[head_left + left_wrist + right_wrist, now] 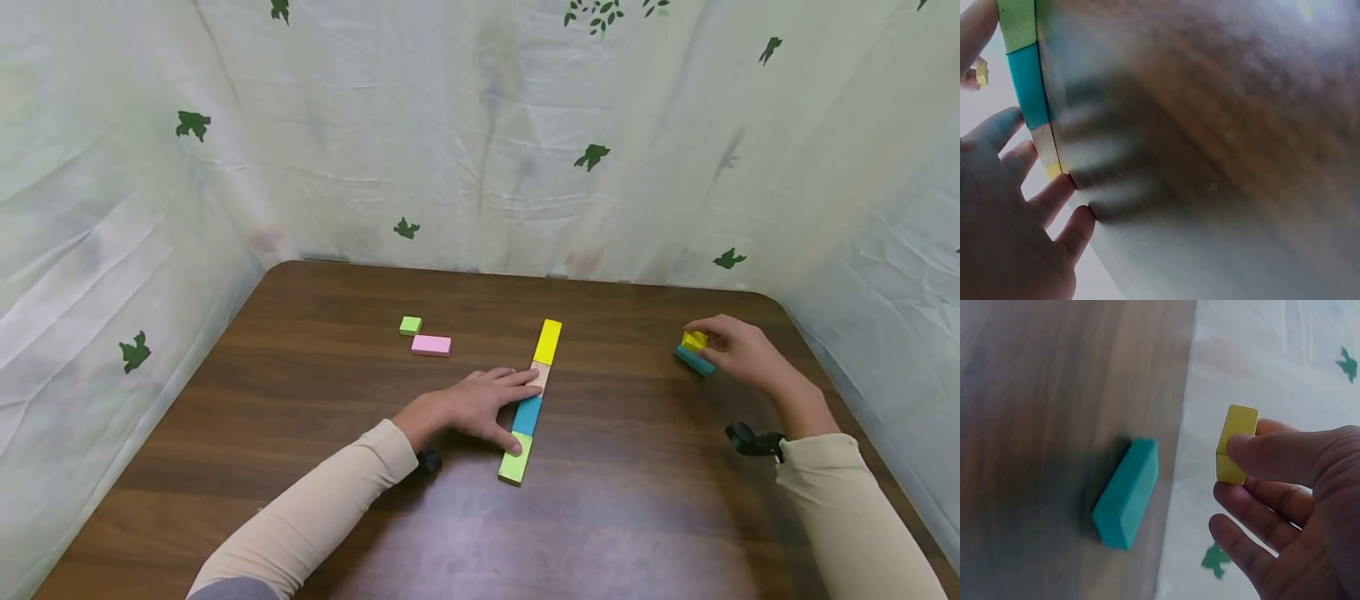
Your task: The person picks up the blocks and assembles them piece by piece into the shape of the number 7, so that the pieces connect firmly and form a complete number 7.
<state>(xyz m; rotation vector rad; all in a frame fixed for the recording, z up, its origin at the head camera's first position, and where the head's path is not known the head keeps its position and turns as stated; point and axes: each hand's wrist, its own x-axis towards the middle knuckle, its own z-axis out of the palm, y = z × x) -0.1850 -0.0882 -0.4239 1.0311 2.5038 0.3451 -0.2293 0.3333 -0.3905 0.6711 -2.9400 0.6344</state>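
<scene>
A straight row of blocks lies end to end on the table: a yellow block (550, 340), a pale wood-coloured block (540, 379), a blue block (527, 417) and a light green block (513, 469). My left hand (480, 406) rests along the row's left side, fingers spread, its thumb on the green block and fingertips by the wood-coloured one. Over at the right, my right hand (738, 350) pinches a small yellow block (1240, 425) between thumb and fingers. That block is held up, apart from a teal block (1129, 494) lying on the table beside it.
Left of the row, a small green block (410, 326) and a pink block (431, 346) lie on the brown wooden table (315, 375). White cloth (450, 150) with green leaf shapes hangs behind the table and along both sides.
</scene>
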